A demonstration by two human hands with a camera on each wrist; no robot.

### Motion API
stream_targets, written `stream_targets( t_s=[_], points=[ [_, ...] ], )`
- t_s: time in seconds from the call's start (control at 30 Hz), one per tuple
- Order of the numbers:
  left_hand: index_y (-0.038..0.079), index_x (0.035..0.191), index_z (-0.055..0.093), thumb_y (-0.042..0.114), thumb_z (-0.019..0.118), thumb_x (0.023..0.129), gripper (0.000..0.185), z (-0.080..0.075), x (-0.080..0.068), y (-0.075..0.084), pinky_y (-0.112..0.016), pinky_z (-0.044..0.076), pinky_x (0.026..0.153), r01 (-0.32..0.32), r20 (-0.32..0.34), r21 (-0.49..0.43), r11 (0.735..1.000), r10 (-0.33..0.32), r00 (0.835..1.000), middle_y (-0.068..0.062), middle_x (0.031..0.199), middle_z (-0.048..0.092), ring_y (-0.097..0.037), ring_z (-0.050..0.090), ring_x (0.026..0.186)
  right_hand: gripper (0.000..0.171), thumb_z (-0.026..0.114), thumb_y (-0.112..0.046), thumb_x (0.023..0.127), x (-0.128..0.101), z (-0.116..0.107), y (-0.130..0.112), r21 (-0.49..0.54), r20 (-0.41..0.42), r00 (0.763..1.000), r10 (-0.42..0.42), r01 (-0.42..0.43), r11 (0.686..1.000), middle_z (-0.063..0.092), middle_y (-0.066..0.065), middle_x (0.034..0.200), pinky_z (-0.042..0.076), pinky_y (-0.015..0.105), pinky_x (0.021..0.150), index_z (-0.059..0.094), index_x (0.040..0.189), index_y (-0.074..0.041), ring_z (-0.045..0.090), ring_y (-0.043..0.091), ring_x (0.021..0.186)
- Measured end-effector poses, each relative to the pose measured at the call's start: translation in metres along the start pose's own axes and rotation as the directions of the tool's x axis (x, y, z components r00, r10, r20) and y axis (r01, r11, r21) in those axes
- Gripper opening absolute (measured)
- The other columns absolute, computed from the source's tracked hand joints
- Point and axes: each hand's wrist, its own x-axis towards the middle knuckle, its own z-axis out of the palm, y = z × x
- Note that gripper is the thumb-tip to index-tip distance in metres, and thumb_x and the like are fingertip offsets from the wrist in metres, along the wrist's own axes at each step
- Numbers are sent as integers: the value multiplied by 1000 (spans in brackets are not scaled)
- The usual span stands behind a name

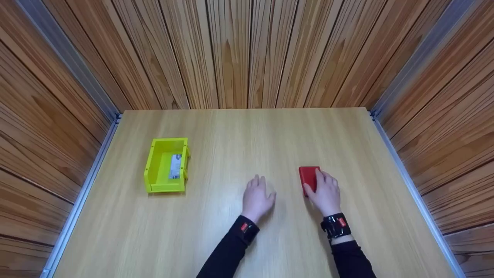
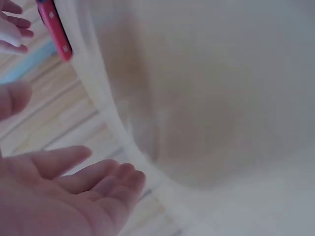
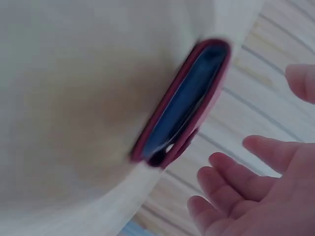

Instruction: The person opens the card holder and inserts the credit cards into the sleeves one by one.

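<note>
A flat red case (image 1: 308, 177) lies on the wooden table (image 1: 247, 135), right of centre. My right hand (image 1: 326, 191) is over its near right side, thumb by its near edge. In the right wrist view the case (image 3: 183, 105) shows a blue inner face between red edges, and the fingers (image 3: 231, 179) are relaxed and apart from it. My left hand (image 1: 257, 196) rests flat on the table to the left of the case, holding nothing. In the left wrist view its fingers (image 2: 74, 174) are loosely straight, with the red case (image 2: 55, 29) at the top left.
A yellow plastic bin (image 1: 166, 165) stands at the left of the table, with a white label inside. Wooden slat walls close in the back and both sides. Metal rails (image 1: 405, 170) run along the table's side edges.
</note>
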Motion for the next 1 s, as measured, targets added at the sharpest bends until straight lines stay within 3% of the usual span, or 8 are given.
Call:
stream_targets(
  t_s=[0.3, 0.47, 0.7, 0.77, 1.0],
  points=[
    [-6, 127, 60, 20, 67, 92, 44, 33, 11, 39, -40, 44, 101, -88, -50, -74, 993, 84, 995, -19, 125, 62, -33, 57, 117, 69, 59, -33, 96, 12, -13, 22, -43, 77, 985, 154, -151, 988, 43, 37, 135, 34, 61, 99, 37, 144, 11, 39, 51, 121],
    [-4, 120, 65, 19, 67, 90, 38, 47, 14, 55, -36, 48, 95, -105, -15, -75, 992, 104, 994, -16, 114, 67, -29, 62, 107, 67, 58, -33, 95, 15, -13, 29, -28, 121, 977, 176, -174, 984, 49, 38, 127, 39, 61, 94, 40, 140, 13, 46, 51, 114],
    [3, 106, 69, 16, 69, 88, 22, 61, 18, 70, -31, 50, 84, -193, 34, -97, 976, 197, 980, -7, 95, 71, -20, 66, 91, 60, 59, -31, 95, 19, -7, 30, -27, 133, 977, 166, -164, 986, 54, 36, 116, 44, 58, 84, 47, 133, 15, 52, 48, 105],
    [5, 108, 69, 13, 68, 87, 23, 62, 18, 73, -29, 50, 85, -206, 41, -142, 968, 214, 976, -6, 97, 72, -18, 66, 93, 58, 59, -30, 95, 20, -6, 30, -30, 129, 978, 167, -164, 986, 53, 35, 114, 44, 58, 82, 49, 130, 15, 52, 49, 104],
    [1, 135, 56, 13, 66, 90, 47, 59, 14, 75, -26, 43, 96, -126, 211, -257, 958, 183, 960, -4, 123, 64, -12, 56, 100, 54, 58, -29, 95, 23, -4, 29, -42, 137, 971, 194, -190, 981, 52, 34, 107, 44, 56, 78, 53, 124, 16, 52, 47, 98]
  ],
)
